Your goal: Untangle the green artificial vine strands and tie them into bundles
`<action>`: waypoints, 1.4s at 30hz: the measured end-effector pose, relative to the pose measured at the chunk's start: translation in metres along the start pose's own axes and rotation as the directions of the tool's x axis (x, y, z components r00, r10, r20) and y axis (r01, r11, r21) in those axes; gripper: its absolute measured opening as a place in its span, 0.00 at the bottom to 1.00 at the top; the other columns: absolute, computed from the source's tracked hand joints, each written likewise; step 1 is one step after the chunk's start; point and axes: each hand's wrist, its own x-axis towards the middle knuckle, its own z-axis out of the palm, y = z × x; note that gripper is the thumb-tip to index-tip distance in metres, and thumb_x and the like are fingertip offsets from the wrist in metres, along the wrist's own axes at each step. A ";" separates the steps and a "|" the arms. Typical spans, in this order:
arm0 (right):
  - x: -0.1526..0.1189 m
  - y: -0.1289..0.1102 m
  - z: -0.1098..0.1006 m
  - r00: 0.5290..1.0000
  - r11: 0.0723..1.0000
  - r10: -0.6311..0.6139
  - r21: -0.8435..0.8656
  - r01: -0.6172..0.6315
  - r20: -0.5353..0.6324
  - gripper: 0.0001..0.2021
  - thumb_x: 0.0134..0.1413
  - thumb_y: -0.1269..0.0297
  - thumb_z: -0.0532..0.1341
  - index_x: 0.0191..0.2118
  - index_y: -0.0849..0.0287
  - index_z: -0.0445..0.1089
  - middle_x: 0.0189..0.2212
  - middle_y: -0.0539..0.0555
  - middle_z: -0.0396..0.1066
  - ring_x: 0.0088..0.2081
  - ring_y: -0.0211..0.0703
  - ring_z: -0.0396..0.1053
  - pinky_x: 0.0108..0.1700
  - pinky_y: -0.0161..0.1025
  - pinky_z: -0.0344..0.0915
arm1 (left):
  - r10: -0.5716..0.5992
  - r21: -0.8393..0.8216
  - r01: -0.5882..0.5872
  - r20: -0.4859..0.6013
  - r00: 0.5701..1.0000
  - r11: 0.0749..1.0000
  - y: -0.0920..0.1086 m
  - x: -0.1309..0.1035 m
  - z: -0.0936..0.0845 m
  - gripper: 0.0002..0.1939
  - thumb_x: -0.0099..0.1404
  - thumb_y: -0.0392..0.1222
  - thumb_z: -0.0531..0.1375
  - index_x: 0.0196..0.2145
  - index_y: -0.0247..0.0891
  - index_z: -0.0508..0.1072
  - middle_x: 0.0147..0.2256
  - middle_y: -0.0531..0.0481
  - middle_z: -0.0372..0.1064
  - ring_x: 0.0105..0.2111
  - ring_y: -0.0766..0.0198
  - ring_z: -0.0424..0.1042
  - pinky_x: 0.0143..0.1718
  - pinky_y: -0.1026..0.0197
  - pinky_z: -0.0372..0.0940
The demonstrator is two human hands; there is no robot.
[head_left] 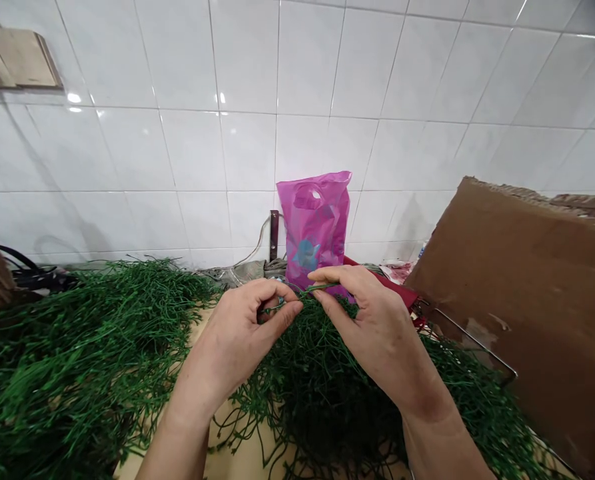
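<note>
My left hand (250, 327) is closed, thumb and forefinger pinching a thin green plastic stem (304, 293). From the other side my right hand (367, 313) pinches the same stem between thumb and fingertips, so it spans the short gap between both hands. Below and between the hands lies a dark tangled heap of green artificial stems (327, 393), with loose ends trailing down toward me. Just behind my fingertips stands a pink plastic bag (314, 220) with a cut-out handle and a blue print.
Another green heap of stems (92, 333) covers the left side of the tan surface (242, 447). A large brown cardboard piece (527, 287) leans at right, near a metal wire rod (472, 340). White tiled wall (177, 147) rises behind. A dark cable (17, 257) lies far left.
</note>
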 end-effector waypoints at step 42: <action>0.001 -0.008 -0.007 0.914 0.948 0.102 0.239 -0.208 0.392 0.07 0.67 0.61 0.58 0.44 0.55 0.72 0.40 0.50 0.76 0.40 0.42 0.72 0.46 0.40 0.68 | 0.060 -0.306 -0.011 0.152 0.987 0.952 -0.001 0.003 0.000 0.18 0.72 0.53 0.53 0.30 0.38 0.66 0.28 0.55 0.55 0.30 0.65 0.54 0.33 0.61 0.51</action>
